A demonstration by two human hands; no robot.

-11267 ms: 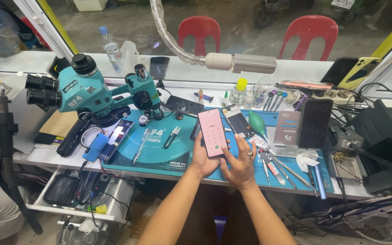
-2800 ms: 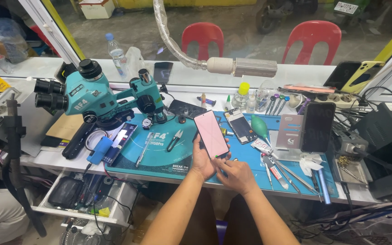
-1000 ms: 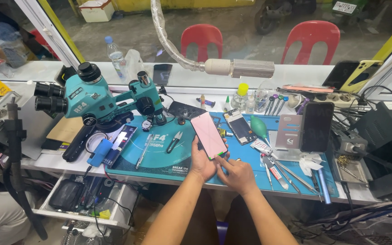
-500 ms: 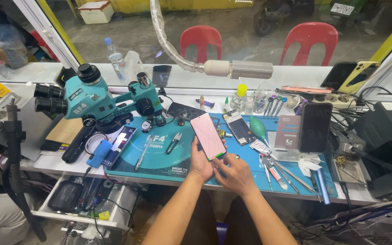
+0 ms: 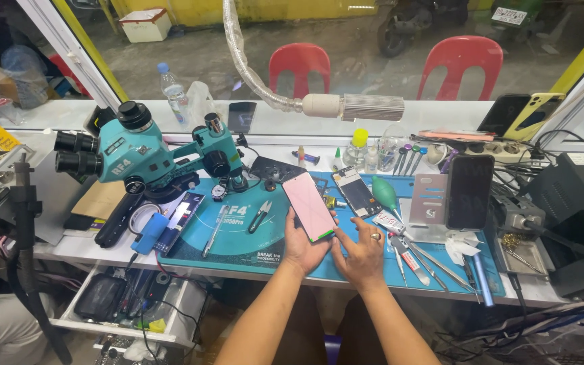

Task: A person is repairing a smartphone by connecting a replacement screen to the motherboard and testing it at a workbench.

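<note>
1. The left hand (image 5: 303,249) holds a pink phone (image 5: 309,206) tilted up in the middle of the frame, so its screen shows.
2. The right hand (image 5: 361,255) grips nothing; one finger touches the phone's bottom edge.
3. A blue mat (image 5: 238,240) covers the tabletop (image 5: 62,240) so small tools (image 5: 427,260) stay close.

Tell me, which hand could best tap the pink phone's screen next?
Probably the right hand: its fingers are free beside the pink-screened rectangular smartphone, while the left hand is busy holding it up.
</note>
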